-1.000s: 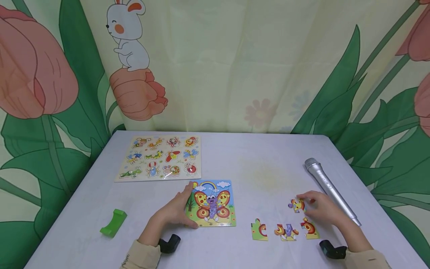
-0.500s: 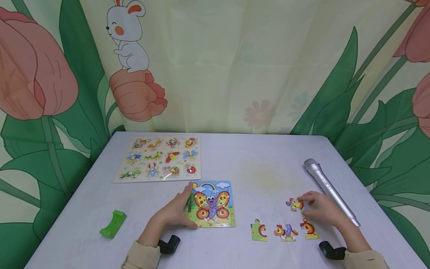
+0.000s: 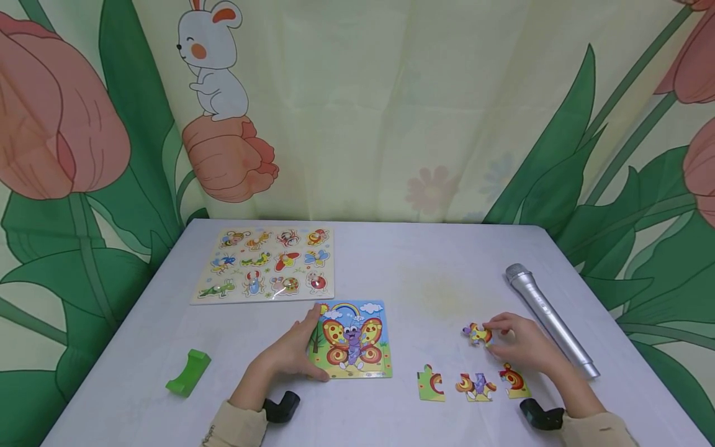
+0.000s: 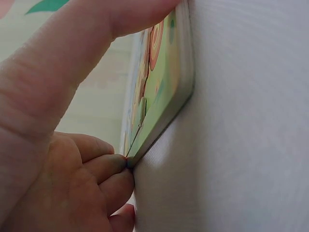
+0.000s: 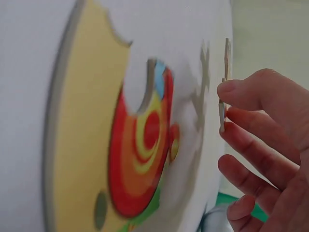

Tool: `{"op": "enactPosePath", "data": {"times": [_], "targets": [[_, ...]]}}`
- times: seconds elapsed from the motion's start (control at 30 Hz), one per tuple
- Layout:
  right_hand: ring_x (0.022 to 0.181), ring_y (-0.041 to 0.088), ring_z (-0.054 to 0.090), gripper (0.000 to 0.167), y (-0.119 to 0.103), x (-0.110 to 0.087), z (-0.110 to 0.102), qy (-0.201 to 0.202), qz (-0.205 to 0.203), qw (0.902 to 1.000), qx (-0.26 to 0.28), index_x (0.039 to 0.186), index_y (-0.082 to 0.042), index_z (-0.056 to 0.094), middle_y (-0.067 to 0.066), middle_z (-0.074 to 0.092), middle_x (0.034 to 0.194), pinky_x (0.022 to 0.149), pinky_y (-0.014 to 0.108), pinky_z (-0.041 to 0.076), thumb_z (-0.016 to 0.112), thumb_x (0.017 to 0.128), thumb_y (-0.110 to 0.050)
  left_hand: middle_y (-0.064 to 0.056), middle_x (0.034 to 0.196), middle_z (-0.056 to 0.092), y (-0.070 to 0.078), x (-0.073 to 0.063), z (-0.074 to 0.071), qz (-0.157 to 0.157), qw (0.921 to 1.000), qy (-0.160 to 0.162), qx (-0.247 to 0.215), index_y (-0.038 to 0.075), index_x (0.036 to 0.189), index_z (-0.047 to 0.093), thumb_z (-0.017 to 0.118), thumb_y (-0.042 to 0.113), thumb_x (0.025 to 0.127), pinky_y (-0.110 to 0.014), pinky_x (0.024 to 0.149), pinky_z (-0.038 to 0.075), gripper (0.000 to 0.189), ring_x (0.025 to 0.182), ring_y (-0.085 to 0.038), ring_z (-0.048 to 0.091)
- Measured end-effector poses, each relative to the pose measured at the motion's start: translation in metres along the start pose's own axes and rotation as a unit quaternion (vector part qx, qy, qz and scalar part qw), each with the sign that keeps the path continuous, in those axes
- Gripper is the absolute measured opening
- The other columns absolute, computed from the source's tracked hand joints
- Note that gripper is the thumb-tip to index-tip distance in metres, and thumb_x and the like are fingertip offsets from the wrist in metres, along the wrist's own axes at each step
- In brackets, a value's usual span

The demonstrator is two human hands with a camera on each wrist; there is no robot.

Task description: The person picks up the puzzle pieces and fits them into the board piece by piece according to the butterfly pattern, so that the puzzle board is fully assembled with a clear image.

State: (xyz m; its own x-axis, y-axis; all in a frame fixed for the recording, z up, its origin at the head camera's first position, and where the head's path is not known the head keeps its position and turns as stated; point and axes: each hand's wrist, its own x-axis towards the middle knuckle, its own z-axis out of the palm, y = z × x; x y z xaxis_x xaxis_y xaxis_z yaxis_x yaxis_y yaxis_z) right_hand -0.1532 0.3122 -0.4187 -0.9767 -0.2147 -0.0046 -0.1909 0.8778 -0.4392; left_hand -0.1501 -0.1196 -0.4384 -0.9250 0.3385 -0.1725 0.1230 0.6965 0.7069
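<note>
So, a small puzzle piece, mostly yellow with a purple tip, is pinched in my right hand, thumb and fingertips together on its edge, over the right half of the surface. On the right wrist cam I get it edge-on, and the remaining fingers are loosely bent. It sits just past three loose bits in a row: a green piece with a red curl, a middle piece with a purple body, and a corner piece with a red and orange swirl, none of them touching each other. Well over to the left of those is the butterfly board, lying flat. My left hand is up against its left side, thumb spread well apart from the fingers, thumb at the near corner and fingers by the far one; left wrist cam shows fingers touching a corner. Right behind that lies a pale insect board with three rows of bugs. A silver microphone is lying at a slant beside my right hand, head end pointing away from me, and a curved green block is off by itself on the left. Furthest back hangs a curtain with big tulips and a white rabbit.
</note>
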Motion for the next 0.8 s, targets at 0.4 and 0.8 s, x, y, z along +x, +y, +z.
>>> {"op": "enactPosePath", "data": {"times": [0.4,0.8], "targets": [[0.092,0.027,0.055,0.032,-0.037,0.016,0.01,0.018,-0.101,0.9943,0.03,0.099,-0.002,0.07,0.005,0.06,0.099,0.08,0.047,0.049,0.077,0.068,-0.007,-0.021,0.148,0.018,-0.001,0.0,0.0,0.004,1.0,-0.005,-0.004,0.002,0.146,0.012,0.09,0.029,0.051,-0.052,0.108,0.018,0.126,0.135,-0.04,0.015],[0.094,0.021,0.054,0.027,-0.077,0.036,0.027,-0.006,-0.16,0.9857,0.052,0.097,-0.007,0.072,-0.002,0.059,0.098,0.082,0.043,0.048,0.076,0.07,-0.008,-0.02,0.149,0.017,-0.002,0.002,-0.001,0.007,1.0,-0.006,-0.001,0.001,0.146,0.011,0.09,0.029,0.05,-0.048,0.111,0.012,0.127,0.137,-0.034,0.014]]}}
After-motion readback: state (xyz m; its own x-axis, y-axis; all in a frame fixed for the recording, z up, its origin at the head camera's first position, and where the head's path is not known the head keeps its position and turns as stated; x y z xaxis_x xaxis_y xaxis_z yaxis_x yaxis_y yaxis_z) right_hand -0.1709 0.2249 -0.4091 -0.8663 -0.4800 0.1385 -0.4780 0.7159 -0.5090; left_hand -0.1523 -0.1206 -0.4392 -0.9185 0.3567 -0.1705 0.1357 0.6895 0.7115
